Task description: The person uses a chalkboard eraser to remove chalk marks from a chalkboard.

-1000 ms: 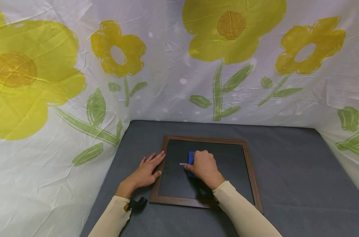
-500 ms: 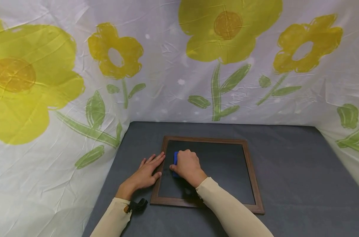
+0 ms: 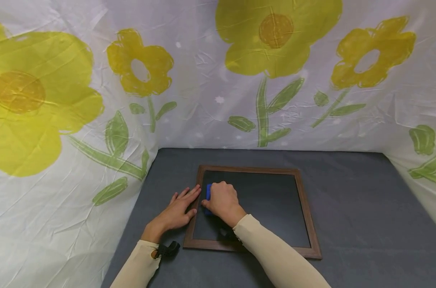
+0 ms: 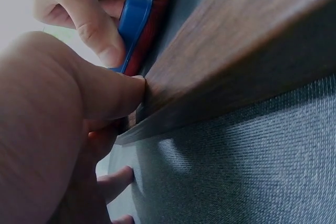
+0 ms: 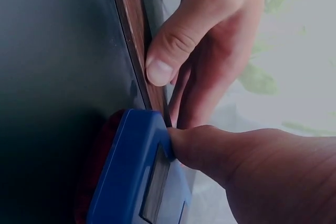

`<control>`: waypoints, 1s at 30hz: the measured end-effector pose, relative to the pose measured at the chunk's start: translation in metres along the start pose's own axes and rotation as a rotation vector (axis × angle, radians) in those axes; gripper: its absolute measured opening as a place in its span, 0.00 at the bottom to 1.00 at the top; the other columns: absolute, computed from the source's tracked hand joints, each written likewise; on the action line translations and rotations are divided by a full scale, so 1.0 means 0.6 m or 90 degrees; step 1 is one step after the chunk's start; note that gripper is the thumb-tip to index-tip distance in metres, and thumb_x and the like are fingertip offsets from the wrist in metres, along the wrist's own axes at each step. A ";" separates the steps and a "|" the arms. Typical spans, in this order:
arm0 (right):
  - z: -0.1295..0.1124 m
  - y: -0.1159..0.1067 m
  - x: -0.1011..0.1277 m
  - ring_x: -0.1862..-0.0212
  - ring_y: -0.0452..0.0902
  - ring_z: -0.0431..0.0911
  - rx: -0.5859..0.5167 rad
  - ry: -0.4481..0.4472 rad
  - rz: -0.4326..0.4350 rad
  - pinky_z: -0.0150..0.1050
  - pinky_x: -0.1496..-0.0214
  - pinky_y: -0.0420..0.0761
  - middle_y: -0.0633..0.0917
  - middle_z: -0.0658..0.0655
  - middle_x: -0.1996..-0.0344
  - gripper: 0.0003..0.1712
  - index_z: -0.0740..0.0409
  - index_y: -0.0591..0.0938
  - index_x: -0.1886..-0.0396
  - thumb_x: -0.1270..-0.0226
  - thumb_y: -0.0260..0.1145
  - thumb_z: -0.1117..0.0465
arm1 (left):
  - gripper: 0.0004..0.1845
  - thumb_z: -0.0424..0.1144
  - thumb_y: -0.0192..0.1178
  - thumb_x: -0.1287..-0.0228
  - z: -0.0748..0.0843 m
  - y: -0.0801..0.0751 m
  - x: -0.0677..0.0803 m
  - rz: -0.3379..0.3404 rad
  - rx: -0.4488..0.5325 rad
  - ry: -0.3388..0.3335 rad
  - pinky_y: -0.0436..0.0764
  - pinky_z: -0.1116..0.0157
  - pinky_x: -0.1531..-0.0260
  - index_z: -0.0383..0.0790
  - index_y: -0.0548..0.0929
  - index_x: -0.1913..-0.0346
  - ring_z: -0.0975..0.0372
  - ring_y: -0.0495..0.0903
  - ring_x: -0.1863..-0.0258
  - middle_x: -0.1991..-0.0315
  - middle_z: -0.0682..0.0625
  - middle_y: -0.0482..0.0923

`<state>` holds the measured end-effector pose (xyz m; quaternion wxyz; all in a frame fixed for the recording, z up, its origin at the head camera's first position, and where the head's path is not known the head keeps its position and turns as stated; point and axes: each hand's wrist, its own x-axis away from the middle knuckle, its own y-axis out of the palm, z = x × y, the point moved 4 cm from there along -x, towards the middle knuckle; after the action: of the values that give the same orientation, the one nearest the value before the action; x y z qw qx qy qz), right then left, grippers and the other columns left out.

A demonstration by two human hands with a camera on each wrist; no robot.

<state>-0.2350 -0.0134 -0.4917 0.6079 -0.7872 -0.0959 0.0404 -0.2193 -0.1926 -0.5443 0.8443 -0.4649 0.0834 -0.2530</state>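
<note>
head / right hand: right hand (image 3: 222,199) fingers curled round a blue eraser (image 3: 208,194), pressed on the dark board face at its left side, just inside the frame.
head / left hand: left hand (image 3: 177,209) flat, fingers straight, lying on the grey surface (image 3: 347,208) with fingertips and thumb against the left rail of the chalkboard (image 3: 272,204).
head / chalkboard: brown wooden frame, lies flat mid-surface, square to the person.
head / rest: flower-print cloth (image 3: 203,88) hangs behind and at both sides; cream sleeves on both arms; black strap piece (image 3: 166,249) at the left wrist.
left wrist / left hand: thumb (image 4: 113,95) tip touches the wooden frame (image 4: 226,51) edge; the other fingers lie on the grey surface (image 4: 252,171) below.
left wrist / eraser: blue eraser (image 4: 137,11) with a red underside on the board just past the frame, right hand (image 4: 73,9) thumb across its side.
right wrist / right hand: thumb (image 5: 210,148) presses the side of the blue eraser (image 5: 134,177); red pad down on the board.
right wrist / left hand: left hand (image 5: 210,40) thumb rests on the frame rail (image 5: 131,30), just beside the eraser's corner.
</note>
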 end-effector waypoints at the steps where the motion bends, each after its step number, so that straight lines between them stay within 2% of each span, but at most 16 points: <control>1: 0.000 0.000 0.000 0.68 0.92 0.55 0.002 0.001 0.000 0.46 0.68 0.91 0.93 0.61 0.64 0.35 0.62 0.93 0.49 0.35 0.80 0.35 | 0.39 0.36 0.60 0.19 -0.001 0.001 0.000 -0.001 0.000 0.000 0.42 0.25 0.20 0.42 0.58 0.11 0.38 0.48 0.11 0.09 0.48 0.50; 11: 0.004 0.001 -0.002 0.68 0.91 0.53 -0.022 0.000 -0.006 0.45 0.66 0.92 0.92 0.60 0.65 0.35 0.63 0.92 0.48 0.35 0.81 0.36 | 0.39 0.35 0.60 0.19 -0.001 -0.001 0.002 -0.001 0.014 0.006 0.42 0.24 0.20 0.41 0.58 0.11 0.37 0.49 0.11 0.09 0.47 0.50; 18: 0.015 -0.005 0.003 0.71 0.90 0.53 -0.042 0.001 0.009 0.46 0.68 0.91 0.92 0.60 0.67 0.34 0.63 0.93 0.52 0.37 0.82 0.36 | 0.39 0.36 0.60 0.21 0.000 0.000 -0.002 0.021 0.027 0.037 0.43 0.21 0.23 0.39 0.60 0.12 0.32 0.51 0.13 0.10 0.44 0.53; 25: 0.025 -0.008 0.010 0.69 0.90 0.53 -0.044 -0.002 0.014 0.47 0.66 0.91 0.93 0.61 0.64 0.34 0.61 0.93 0.49 0.37 0.82 0.36 | 0.39 0.38 0.58 0.18 -0.003 0.004 -0.002 -0.001 0.001 0.015 0.41 0.24 0.20 0.42 0.57 0.11 0.37 0.48 0.11 0.09 0.47 0.50; 30: 0.040 -0.010 0.015 0.70 0.89 0.53 -0.045 0.003 0.019 0.46 0.68 0.91 0.92 0.61 0.65 0.34 0.62 0.93 0.50 0.37 0.82 0.36 | 0.39 0.38 0.58 0.18 -0.006 0.003 -0.001 -0.001 -0.004 0.008 0.41 0.24 0.20 0.42 0.57 0.11 0.37 0.48 0.11 0.09 0.47 0.50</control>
<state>-0.2310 0.0126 -0.4917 0.5795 -0.8094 -0.0843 0.0439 -0.2206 -0.1943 -0.5481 0.8423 -0.4659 0.0889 -0.2562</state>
